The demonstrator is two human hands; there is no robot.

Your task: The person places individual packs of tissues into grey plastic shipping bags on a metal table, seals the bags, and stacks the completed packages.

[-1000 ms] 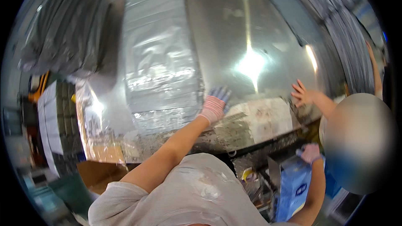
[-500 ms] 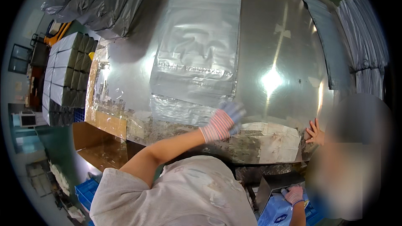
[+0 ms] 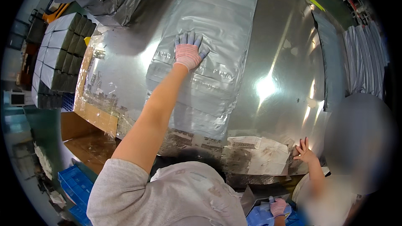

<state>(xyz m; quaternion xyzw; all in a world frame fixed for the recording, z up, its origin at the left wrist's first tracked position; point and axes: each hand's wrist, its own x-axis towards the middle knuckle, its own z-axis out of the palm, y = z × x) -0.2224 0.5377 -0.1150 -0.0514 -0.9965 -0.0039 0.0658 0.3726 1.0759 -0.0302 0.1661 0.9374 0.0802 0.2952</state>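
My left hand, in a pink-striped glove with blue-grey fingers, lies flat with fingers spread on a stack of grey plastic bags. The stack runs lengthwise down the metal table, its layers slightly fanned at the near end. Low at the right, below the table edge, my right hand wears a matching glove. Its fingers curl onto a blue plastic package beside an open box; part of the grip is hidden.
Another person's bare hand rests on the table's near right corner. More grey bags lie at the right edge. Bundled grey packs are piled at the left, near an open cardboard box and a blue crate.
My left hand has swung from the stack's near end up and left onto its middle. The upper bags have shifted toward me, covering the near strip. My right hand stays at the blue package.
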